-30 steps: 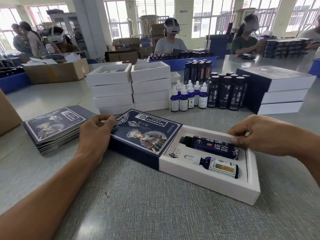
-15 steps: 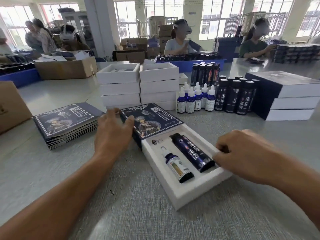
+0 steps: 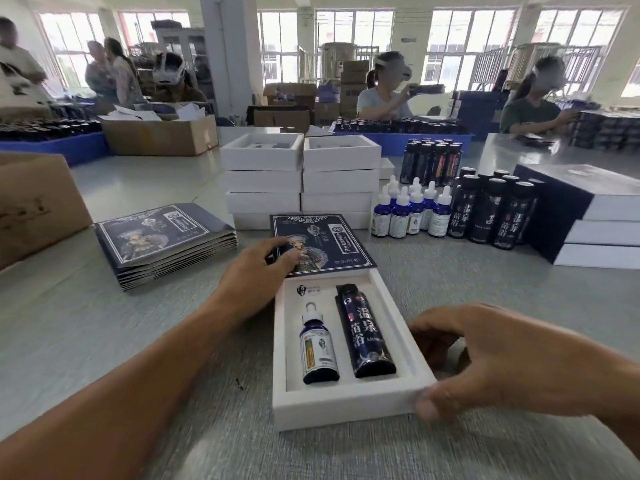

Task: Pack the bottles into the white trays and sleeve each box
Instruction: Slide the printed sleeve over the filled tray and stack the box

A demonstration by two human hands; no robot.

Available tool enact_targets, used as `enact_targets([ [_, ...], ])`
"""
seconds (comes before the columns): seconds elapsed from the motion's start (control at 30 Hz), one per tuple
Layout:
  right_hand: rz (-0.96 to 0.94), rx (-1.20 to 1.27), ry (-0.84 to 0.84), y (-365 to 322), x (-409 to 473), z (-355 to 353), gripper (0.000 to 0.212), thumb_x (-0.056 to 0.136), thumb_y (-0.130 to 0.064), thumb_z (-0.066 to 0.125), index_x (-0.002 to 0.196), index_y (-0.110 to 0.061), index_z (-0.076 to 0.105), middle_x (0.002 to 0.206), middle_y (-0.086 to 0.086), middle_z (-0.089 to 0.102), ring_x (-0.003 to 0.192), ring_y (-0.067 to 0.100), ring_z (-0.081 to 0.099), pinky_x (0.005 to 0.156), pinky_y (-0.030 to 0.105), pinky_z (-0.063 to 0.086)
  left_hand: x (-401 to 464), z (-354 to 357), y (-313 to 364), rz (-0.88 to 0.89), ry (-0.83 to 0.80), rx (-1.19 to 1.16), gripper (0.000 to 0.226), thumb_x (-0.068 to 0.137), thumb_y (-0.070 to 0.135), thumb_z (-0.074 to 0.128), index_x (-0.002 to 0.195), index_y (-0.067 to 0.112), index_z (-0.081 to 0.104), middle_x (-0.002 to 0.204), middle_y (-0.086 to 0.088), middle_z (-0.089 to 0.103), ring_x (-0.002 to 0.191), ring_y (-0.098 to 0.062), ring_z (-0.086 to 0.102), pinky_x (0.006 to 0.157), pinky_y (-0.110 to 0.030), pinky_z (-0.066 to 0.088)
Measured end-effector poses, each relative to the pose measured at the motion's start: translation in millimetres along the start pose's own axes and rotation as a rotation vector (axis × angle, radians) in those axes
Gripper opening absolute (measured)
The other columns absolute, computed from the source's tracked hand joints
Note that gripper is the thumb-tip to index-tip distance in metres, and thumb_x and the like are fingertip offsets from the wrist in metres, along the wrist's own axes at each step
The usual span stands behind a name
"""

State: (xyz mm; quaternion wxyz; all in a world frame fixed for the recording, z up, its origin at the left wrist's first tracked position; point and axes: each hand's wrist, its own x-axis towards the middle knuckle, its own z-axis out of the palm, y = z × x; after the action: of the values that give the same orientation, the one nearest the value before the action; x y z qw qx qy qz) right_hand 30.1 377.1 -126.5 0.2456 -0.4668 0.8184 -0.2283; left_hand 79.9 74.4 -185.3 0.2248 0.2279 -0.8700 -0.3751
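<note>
Sleeving is underway: the white tray (image 3: 349,403), loaded with dropper bottle (image 3: 319,346) and dark bottle (image 3: 363,332), is gripped at its near corner by the right hand (image 3: 491,362); the printed sleeve (image 3: 320,242) is apparently pressed flat-fingered by the left hand (image 3: 258,275). Straight pushing is needed next.

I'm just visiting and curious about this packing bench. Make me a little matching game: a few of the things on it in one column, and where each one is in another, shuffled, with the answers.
Things
1. dropper bottle
2. tall dark bottle
3. printed sleeve
4. flat sleeve stack

Places
A. on the table, left of the left hand
B. right slot of the white tray
C. over the tray's far end, under the left hand's fingers
D. left slot of the white tray

Pairs: 1-D, 2-B, 3-C, 4-A
</note>
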Motion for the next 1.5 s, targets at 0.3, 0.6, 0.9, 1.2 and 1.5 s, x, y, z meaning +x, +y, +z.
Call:
enact_targets([
  [0.3, -0.047, 0.023, 0.031, -3.7, 1.4, 2.0, 0.051, 0.066, -0.071, 0.078, 0.108, -0.043, 0.067, 0.098, -0.022, 0.069, 0.085, 0.002, 0.066, 0.073, 0.012, 0.048, 1.9, -0.8, 0.4, 0.017, -0.042, -0.062, 0.045, 0.096, 0.048, 0.056, 0.139, 0.035, 0.053, 0.118, 0.009, 0.058, 0.107, -0.011, 0.055, 0.088, -0.027, 0.039],
  [0.6, -0.017, -0.044, 0.104, 5.2, 5.6, 6.8, 0.060, 0.062, -0.084, 0.067, 0.106, -0.043, 0.067, 0.095, -0.016, 0.069, 0.083, 0.010, 0.066, 0.078, 0.034, 0.057, 1.5, -1.1, 1.7, -0.013, -0.036, -0.083, 0.048, 0.094, 0.047, 0.060, 0.139, 0.031, 0.055, 0.116, 0.006, 0.060, 0.109, -0.013, 0.056, 0.093, -0.029, 0.041],
  [0.9, -0.019, -0.098, 0.319, 14.3, 23.3, 19.8, 0.039, 0.070, -0.077, 0.064, 0.092, -0.045, 0.068, 0.080, -0.030, 0.065, 0.066, -0.006, 0.060, 0.062, 0.003, 0.041, -0.8, -1.6, 2.6, 0.040, -0.093, -0.057, 0.048, 0.094, 0.047, 0.060, 0.139, 0.029, 0.055, 0.128, 0.007, 0.062, 0.115, -0.011, 0.057, 0.104, -0.034, 0.042],
  [1.2, 0.002, -0.145, 0.252, 14.2, 20.0, 15.8, 0.062, 0.064, -0.090, 0.053, 0.097, -0.041, 0.067, 0.086, -0.018, 0.067, 0.073, 0.006, 0.062, 0.065, 0.019, 0.050, -4.4, -2.8, 4.0, 0.066, -0.092, -0.035, 0.046, 0.093, 0.049, 0.061, 0.135, 0.033, 0.058, 0.120, 0.012, 0.063, 0.105, -0.005, 0.057, 0.082, -0.018, 0.040],
  [1.5, 0.062, -0.076, 0.142, 8.7, 9.6, 5.8, 0.093, 0.042, -0.095, 0.064, 0.123, -0.054, 0.043, 0.112, -0.042, 0.054, 0.105, -0.018, 0.052, 0.076, 0.010, 0.048, -11.5, 3.0, 9.4, 0.074, -0.029, 0.020, 0.034, 0.098, 0.050, 0.049, 0.129, 0.036, 0.058, 0.112, 0.014, 0.065, 0.104, -0.011, 0.060, 0.089, -0.031, 0.046],
])
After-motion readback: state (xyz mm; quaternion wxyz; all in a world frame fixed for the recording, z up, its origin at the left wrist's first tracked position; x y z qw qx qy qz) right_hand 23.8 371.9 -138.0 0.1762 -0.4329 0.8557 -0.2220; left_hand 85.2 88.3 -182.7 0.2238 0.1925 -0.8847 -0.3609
